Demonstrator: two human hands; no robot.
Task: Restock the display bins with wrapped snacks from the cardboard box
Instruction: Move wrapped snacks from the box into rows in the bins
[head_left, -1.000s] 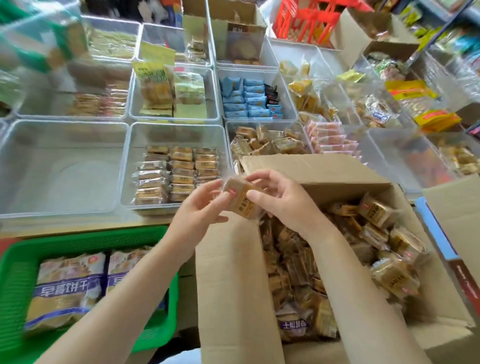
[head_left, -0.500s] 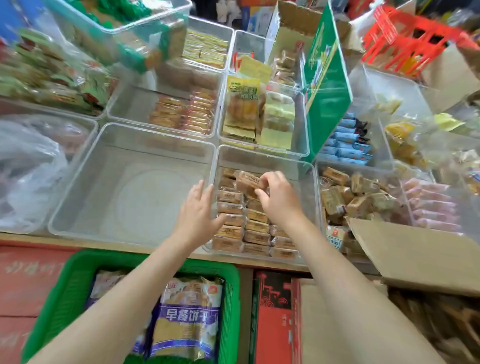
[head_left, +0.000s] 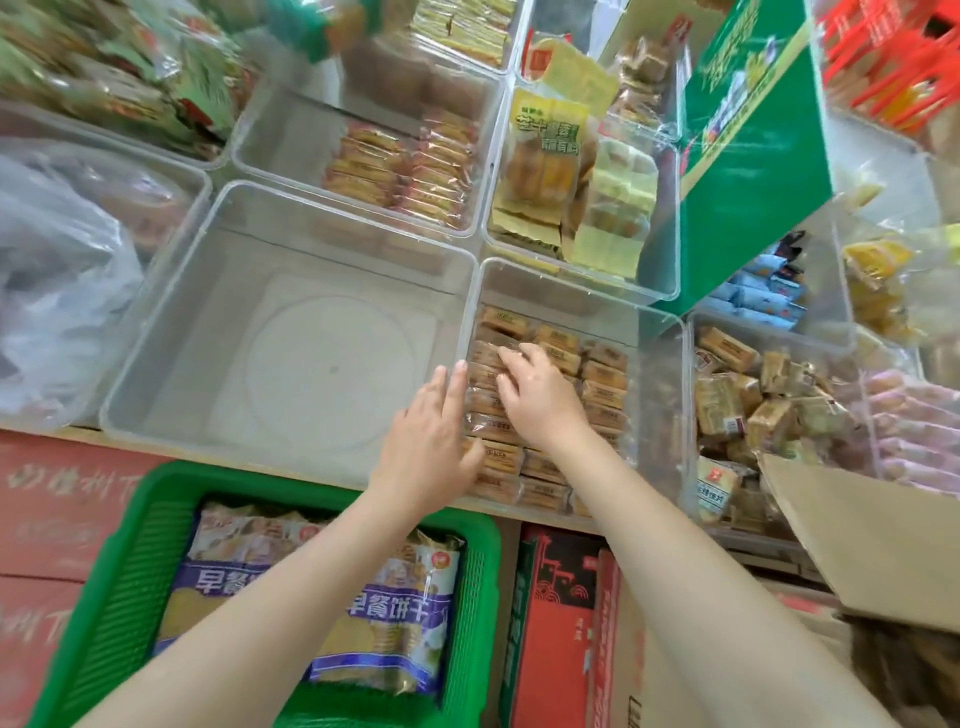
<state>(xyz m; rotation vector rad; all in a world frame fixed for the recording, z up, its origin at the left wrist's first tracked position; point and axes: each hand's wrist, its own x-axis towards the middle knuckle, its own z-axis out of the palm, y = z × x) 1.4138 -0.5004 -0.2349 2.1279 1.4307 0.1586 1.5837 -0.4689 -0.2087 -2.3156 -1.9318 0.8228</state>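
Near left: green basket (head_left: 130, 571) holds biscuit bags (head_left: 395, 623). My left hand (head_left: 431, 447) rests flat, fingers straight, on the clear bin (head_left: 660, 374) wall. Right hand (head_left: 540, 400), fingers curled, presses the wrapped snacks (head_left: 602, 384) rowed inside. Cardboard box (head_left: 872, 545) right.

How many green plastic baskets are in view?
1: the green basket sits at bottom left under the left forearm, below the clear bins, holding biscuit bags. Others may lie out of frame.

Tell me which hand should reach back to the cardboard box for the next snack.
Probably the right hand. The cardboard box lies on its side, at the frame's lower right. The left hand rests with straight fingers at the left wall of the snack bin, farther away, and can steady the rows.
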